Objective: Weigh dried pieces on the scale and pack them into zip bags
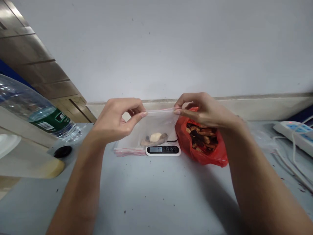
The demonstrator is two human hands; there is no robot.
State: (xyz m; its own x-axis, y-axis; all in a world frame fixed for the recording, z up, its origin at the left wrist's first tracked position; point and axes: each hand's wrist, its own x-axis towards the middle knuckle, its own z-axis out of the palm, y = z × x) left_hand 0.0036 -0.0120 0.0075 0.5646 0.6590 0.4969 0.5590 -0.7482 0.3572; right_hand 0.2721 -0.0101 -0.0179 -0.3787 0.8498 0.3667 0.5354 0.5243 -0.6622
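Note:
Between my two hands hangs a clear zip-lock bag (158, 122), its zip edge at the top. My left hand (119, 119) pinches the left end of that edge, and my right hand (195, 109) pinches the right end. At the bottom of the bag lie a pale round piece and some brownish slices. Just below and behind it is a white digital kitchen scale (163, 154) whose display reads 0.0. A stack of zip-lock bags (129, 151) lies at the scale's left. Close under my right hand stands an open red plastic bag (202, 158) full of dark dried slices.
On the left are a large clear water bottle (49, 114) with a green label, a translucent container (26, 160) and a black cap (63, 151). A white power strip (295, 130) with cables lies at the right. The wall (156, 49) rises behind the table (146, 195).

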